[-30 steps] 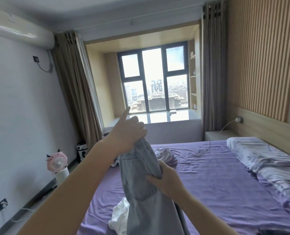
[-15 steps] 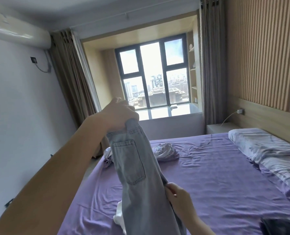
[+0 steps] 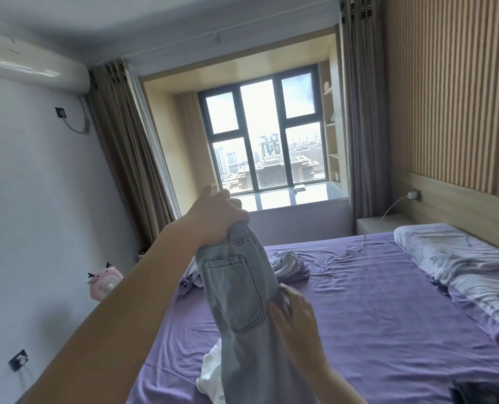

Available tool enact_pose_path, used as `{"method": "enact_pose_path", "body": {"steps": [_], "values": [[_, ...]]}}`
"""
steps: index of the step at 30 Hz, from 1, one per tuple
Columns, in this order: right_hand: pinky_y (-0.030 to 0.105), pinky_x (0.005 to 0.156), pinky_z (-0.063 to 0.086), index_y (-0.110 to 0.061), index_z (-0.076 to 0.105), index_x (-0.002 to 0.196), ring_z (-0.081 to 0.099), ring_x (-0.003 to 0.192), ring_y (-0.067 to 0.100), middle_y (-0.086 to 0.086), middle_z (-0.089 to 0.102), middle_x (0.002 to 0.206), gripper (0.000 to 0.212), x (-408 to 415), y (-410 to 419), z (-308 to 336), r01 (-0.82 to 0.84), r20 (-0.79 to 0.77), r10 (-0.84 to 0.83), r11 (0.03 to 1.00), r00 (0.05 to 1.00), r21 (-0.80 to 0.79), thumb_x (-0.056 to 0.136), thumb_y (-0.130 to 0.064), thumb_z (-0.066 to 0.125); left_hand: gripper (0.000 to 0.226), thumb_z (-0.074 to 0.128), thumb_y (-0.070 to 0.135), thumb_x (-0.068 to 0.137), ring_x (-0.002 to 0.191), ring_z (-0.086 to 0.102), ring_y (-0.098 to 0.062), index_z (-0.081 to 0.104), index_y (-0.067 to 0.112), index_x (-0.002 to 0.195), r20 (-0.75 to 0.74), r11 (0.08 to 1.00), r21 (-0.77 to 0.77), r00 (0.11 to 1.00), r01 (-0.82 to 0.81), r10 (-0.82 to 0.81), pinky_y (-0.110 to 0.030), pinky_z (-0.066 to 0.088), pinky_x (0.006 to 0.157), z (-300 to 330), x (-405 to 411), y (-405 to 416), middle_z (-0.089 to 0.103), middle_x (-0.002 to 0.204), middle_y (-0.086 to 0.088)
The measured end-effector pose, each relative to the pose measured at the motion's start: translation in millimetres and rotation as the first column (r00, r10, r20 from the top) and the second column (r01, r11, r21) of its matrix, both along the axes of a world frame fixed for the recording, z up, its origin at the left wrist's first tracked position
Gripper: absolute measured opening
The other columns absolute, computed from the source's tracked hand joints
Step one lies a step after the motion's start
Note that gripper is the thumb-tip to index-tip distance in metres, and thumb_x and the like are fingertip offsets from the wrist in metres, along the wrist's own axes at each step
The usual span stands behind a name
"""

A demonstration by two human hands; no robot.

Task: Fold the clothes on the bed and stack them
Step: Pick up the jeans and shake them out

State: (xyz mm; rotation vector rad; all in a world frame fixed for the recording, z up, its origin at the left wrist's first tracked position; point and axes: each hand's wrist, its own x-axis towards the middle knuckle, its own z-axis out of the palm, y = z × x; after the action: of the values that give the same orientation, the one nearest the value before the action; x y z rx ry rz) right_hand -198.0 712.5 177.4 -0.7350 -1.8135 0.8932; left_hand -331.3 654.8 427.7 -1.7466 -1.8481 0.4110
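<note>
We see pale grey-blue denim jeans [image 3: 242, 301], stiff and stitched with a square back pocket, hanging lengthwise above the wrinkled purple-sheeted bed [image 3: 373, 301], where a crumpled lilac garment [image 3: 289, 265] and a soft white cloth [image 3: 211, 371] lie. Our left hand [image 3: 216, 217], arm stretched forward and raised, clenches the waistband, while our right hand [image 3: 296, 319] pinches the jeans' side edge lower down.
</note>
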Motion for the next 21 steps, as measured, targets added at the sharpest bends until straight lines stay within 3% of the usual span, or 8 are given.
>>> {"method": "enact_pose_path", "body": {"steps": [3,5,6,11,14,16,18,21], "values": [[0.029,0.101,0.034,-0.028,0.047,0.131,0.044,0.119,0.005,-0.015,0.051,0.126,0.064,-4.5,5.8,24.5,-0.088,0.092,0.085,0.996,0.992,0.027,0.075,-0.059,0.05,0.03,0.05,0.021,0.089,0.119,0.038,-0.017,0.055,0.035,0.115,-0.002,1.0,-0.004,1.0,-0.003,0.003,-0.047,0.01,0.114,-1.0,4.2,-0.2,0.052,0.113,0.013],[0.026,0.078,0.042,-0.031,0.057,0.095,0.056,0.084,0.007,-0.013,0.063,0.088,0.019,-3.2,9.4,37.0,-0.132,0.071,0.135,0.99,0.988,-0.046,0.08,-0.04,0.064,0.032,0.05,0.021,0.09,0.122,0.038,-0.018,0.052,0.034,0.119,-0.056,0.999,-0.008,0.997,-0.048,0.048,-0.05,0.01,0.115,-2.0,4.7,-3.0,0.051,0.116,0.011],[0.024,0.067,0.04,-0.031,0.051,0.078,0.05,0.068,0.003,-0.012,0.058,0.071,0.016,-2.5,12.1,39.2,-0.128,0.048,0.13,0.991,0.99,-0.027,0.081,-0.031,0.067,0.034,0.05,0.021,0.09,0.124,0.038,-0.02,0.05,0.032,0.122,-0.114,0.998,-0.001,0.991,-0.065,0.065,-0.054,0.008,0.115,-3.9,4.5,-4.6,0.051,0.118,0.009],[0.021,0.057,0.034,-0.031,0.042,0.06,0.041,0.055,0.001,-0.021,0.053,0.057,0.035,-5.4,10.0,40.2,-0.18,-0.022,0.18,0.983,0.983,0.029,0.079,-0.021,0.069,0.067,0.058,0.036,0.085,0.144,0.013,-0.023,0.027,0.03,0.144,-0.194,0.967,-0.247,0.981,-0.056,0.007,-0.063,-0.007,0.111,-48.7,30.3,-2.2,0.034,0.148,0.005],[0.02,0.06,0.04,-0.035,0.052,0.064,0.046,0.059,-0.005,-0.022,0.056,0.06,0.029,-2.2,6.3,42.6,-0.183,-0.077,0.184,0.983,0.98,0.027,0.077,-0.016,0.069,0.05,0.06,0.047,0.083,0.127,0.045,-0.019,0.046,0.028,0.127,-0.091,0.952,-0.295,0.99,0.077,-0.108,-0.045,0.012,0.114,-84.8,34.1,8.6,0.056,0.126,0.005],[0.015,0.063,0.04,-0.035,0.056,0.072,0.05,0.065,-0.005,-0.023,0.058,0.067,0.022,9.3,4.7,38.2,-0.176,-0.071,0.181,0.981,0.981,0.081,0.078,-0.019,0.069,0.041,0.059,0.052,0.082,0.11,0.055,-0.013,0.052,0.031,0.117,0.052,0.956,-0.247,0.987,0.158,-0.149,-0.033,0.031,0.099,-96.1,27.0,11.7,0.061,0.113,0.01],[0.012,0.07,0.041,-0.031,0.063,0.092,0.054,0.077,-0.004,-0.022,0.061,0.084,0.015,26.2,4.1,23.2,-0.178,-0.009,0.181,0.975,0.983,0.132,0.079,-0.028,0.068,0.034,0.058,0.051,0.082,0.103,0.057,-0.009,0.055,0.034,0.112,0.149,0.949,-0.23,0.971,0.216,-0.185,-0.028,0.032,0.087,-101.6,25.3,12.6,0.061,0.108,0.012],[0.013,0.08,0.042,-0.035,0.061,0.113,0.055,0.093,-0.004,-0.022,0.063,0.103,0.04,54.6,2.3,-13.7,-0.081,0.091,0.075,0.995,0.993,0.066,0.075,-0.048,0.062,0.024,0.057,0.044,0.084,0.096,0.058,-0.01,0.059,0.031,0.103,0.145,0.949,-0.217,0.969,0.23,-0.202,-0.026,0.024,0.078,-101.3,28.5,15.8,0.06,0.101,0.009]]}}
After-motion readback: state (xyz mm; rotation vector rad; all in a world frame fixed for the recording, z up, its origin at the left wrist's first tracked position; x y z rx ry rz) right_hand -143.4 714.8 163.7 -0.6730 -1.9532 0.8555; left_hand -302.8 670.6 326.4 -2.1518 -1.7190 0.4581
